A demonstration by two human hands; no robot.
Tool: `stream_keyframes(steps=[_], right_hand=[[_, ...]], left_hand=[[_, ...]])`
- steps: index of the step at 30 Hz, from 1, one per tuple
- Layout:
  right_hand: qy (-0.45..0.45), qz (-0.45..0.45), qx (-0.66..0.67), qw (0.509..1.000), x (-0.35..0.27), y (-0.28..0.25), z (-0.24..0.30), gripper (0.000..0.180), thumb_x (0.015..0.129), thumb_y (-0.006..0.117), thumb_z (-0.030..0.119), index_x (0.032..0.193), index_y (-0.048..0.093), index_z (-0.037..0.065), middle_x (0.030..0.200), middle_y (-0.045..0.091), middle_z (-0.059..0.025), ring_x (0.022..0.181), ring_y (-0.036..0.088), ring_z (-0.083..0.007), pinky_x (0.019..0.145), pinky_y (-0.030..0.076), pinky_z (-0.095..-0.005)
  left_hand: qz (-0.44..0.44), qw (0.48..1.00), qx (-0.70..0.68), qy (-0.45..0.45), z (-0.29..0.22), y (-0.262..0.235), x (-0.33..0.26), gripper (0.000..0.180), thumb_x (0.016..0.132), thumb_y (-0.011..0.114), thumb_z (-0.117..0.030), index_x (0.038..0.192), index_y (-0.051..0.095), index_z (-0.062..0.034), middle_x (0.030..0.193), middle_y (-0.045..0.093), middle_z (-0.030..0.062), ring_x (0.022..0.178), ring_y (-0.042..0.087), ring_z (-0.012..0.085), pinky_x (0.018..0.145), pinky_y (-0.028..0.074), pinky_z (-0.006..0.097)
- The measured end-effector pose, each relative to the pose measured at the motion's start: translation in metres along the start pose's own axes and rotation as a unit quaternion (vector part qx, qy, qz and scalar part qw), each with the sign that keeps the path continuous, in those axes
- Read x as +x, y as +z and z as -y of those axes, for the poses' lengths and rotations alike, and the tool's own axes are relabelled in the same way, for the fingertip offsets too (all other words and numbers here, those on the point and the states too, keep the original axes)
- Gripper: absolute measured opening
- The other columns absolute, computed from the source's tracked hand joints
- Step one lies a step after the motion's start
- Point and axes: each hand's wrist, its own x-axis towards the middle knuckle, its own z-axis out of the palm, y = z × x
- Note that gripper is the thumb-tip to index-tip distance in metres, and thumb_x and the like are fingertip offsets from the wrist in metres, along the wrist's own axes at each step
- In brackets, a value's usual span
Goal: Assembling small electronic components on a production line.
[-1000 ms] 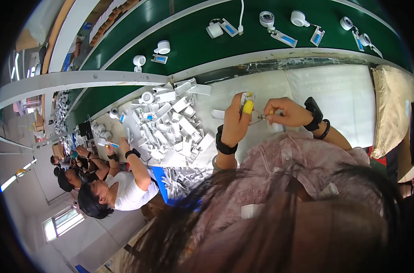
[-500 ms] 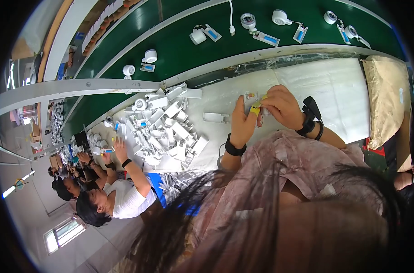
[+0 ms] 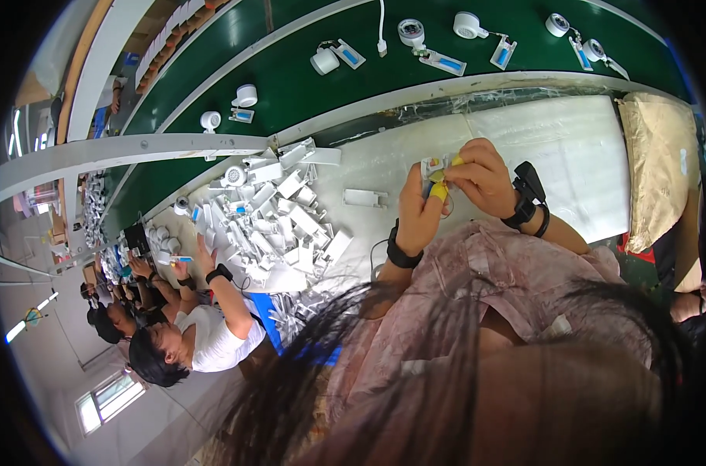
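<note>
My left hand [image 3: 420, 210] is closed on a small white plastic part [image 3: 431, 165], its thumb in a yellow fingertip cover. My right hand [image 3: 481, 180] reaches in from the right, fingers pinched together at the same part, with yellow at a fingertip. A thin loop, maybe a wire, hangs just below the fingers. What exactly the pinch holds is too small to make out. Left of my hands, a single white rectangular housing [image 3: 365, 198] lies on the pale work surface [image 3: 399, 151].
A heap of white plastic housings [image 3: 287, 225] lies to the left. Beyond a raised rail [image 3: 446, 89], a green conveyor belt [image 3: 291, 85] carries several white round-headed units [image 3: 411, 33]. A brown paper sack [image 3: 660, 171] stands at right. A co-worker in white [image 3: 221, 338] sits at left.
The units on the belt have shifted left. My hands stay close together at the white part, with small finger movements. The co-worker's raised hand has moved slightly.
</note>
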Motion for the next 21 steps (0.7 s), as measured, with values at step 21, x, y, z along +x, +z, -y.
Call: stream_keyframes(steps=[21], right_hand=[[0.042, 0.033, 0.024, 0.998, 0.001, -0.003, -0.002, 0.026, 0.07, 0.074, -0.004, 0.092, 0.067, 0.007, 0.091, 0.055, -0.0089, 0.088, 0.053, -0.0288, 0.076, 0.045, -0.0361]], left_hand=[[-0.013, 0.996, 0.055, 0.071, 0.025, 0.0, 0.002, 0.033, 0.09, 0.043, -0.003, 0.123, 0.045, 0.0001, 0.091, 0.057, 0.0059, 0.065, 0.051, 0.0073, 0.053, 0.043, 0.022]])
